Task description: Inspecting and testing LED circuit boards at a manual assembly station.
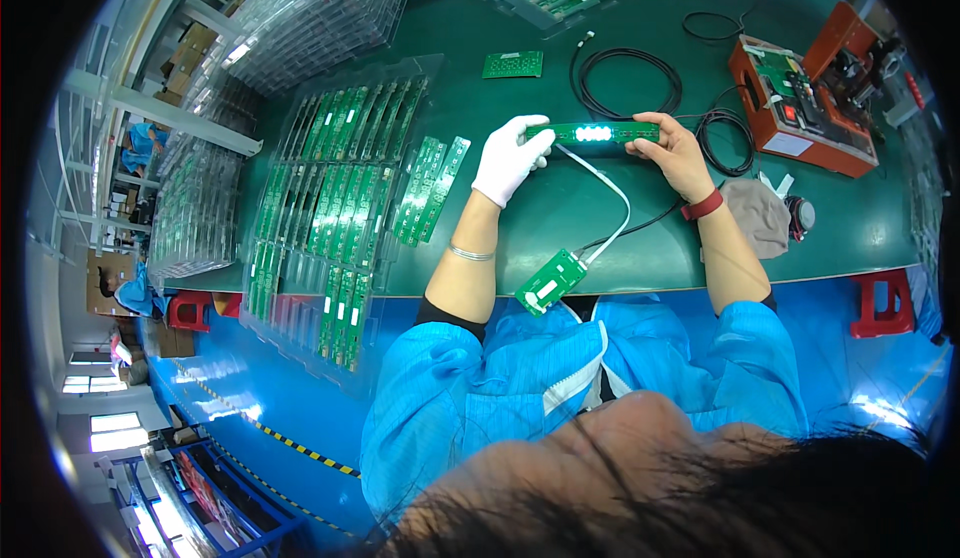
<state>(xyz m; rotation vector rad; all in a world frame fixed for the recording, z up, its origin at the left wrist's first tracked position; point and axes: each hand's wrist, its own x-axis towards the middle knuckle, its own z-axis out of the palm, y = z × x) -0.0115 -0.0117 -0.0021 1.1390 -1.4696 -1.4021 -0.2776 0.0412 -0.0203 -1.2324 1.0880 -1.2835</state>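
Observation:
Between my two hands I hold a long, narrow green circuit board (565, 132), level above the table, with a cluster of white lights glowing near its middle. My left hand (510, 161), in a white glove, is closed on its left end. The bare right hand (673, 153) pinches the right end between thumb and fingers. A white cable (622, 190) runs from near the strip's left part down to a smaller green circuit board (552, 282) at the table's front edge. Two loose narrow boards (428, 190) lie left of my gloved hand.
A clear tray (318, 183) with several rows of green boards stands at left, beside tall stacks of clear trays (310, 23). Behind my hands lie a small green board (513, 65) and coiled black cable (630, 55). An orange box (800, 123) and grey cloth (757, 220) are at right.

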